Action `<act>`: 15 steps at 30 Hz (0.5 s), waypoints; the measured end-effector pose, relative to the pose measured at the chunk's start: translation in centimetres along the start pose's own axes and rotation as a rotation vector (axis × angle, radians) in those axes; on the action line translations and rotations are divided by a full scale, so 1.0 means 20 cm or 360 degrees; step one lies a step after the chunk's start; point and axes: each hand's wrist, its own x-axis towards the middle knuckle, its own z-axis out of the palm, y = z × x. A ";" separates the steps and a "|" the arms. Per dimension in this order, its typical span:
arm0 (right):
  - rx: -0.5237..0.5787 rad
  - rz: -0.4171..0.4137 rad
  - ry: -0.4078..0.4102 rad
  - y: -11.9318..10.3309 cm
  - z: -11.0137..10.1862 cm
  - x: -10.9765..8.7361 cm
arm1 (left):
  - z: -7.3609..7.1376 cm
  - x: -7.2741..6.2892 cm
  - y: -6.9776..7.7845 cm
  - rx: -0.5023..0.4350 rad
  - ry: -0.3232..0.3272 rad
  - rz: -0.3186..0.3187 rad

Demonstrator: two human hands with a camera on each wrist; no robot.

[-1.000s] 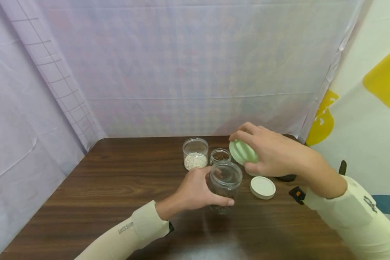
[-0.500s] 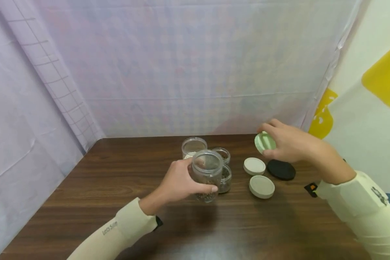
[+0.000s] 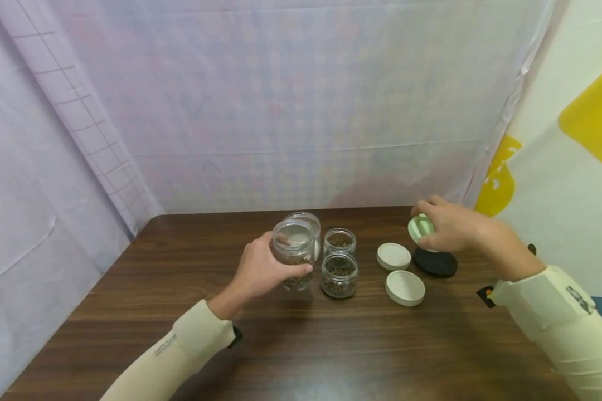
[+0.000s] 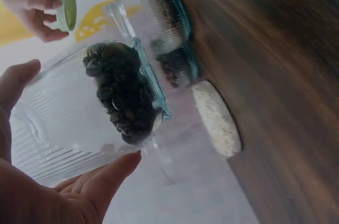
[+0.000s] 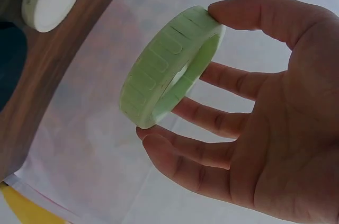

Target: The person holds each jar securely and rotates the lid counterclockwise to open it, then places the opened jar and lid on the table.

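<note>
My left hand (image 3: pixel 258 268) grips a tall clear jar (image 3: pixel 293 253), thumb on one side and fingers on the other. Dark, glossy bean-like pieces (image 4: pixel 124 94) lie at its bottom in the left wrist view. At the right, my right hand (image 3: pixel 451 227) pinches a light green ribbed lid (image 5: pixel 169 70) by its rim between thumb and fingertips. It is tilted close over a black lid (image 3: pixel 436 263). Two small glass jars (image 3: pixel 339 278) with dark bits inside stand right of the tall jar. Partly hidden behind that one is a clear jar holding white grains (image 4: pixel 216 121).
Two whitish lids, a rear one (image 3: pixel 393 256) and a front one (image 3: pixel 405 288), lie between the small jars and the black lid. Everything stands on a dark wooden table (image 3: pixel 331 345). A pale cloth (image 3: pixel 301 111) hangs along its back edge.
My left hand has carried the tall jar leftward, uncovering the small jars. My right hand has moved right with the green lid, away from the jars, then lower toward the black lid.
</note>
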 end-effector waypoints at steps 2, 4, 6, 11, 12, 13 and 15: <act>0.0002 0.0020 -0.0023 0.01 0.02 0.00 | 0.01 0.02 -0.02 0.0001 0.0002 -0.0020; 0.0017 0.0033 -0.0052 0.02 0.03 0.00 | 0.03 0.03 -0.04 0.0005 0.0006 -0.0036; 0.0041 0.0048 -0.0091 0.03 0.05 0.00 | 0.04 0.05 -0.05 0.0006 0.0004 -0.0055; 0.0079 0.0070 -0.0191 0.03 0.09 0.01 | 0.08 0.07 -0.08 0.0021 -0.0010 -0.0104; 0.0079 0.0072 -0.0207 0.04 0.10 0.00 | 0.09 0.08 -0.09 0.0026 -0.0010 -0.0113; 0.0083 0.0069 -0.0223 0.04 0.10 0.00 | 0.09 0.08 -0.10 0.0032 -0.0006 -0.0118; 0.0089 0.0069 -0.0263 0.05 0.12 0.00 | 0.10 0.09 -0.11 0.0041 -0.0006 -0.0133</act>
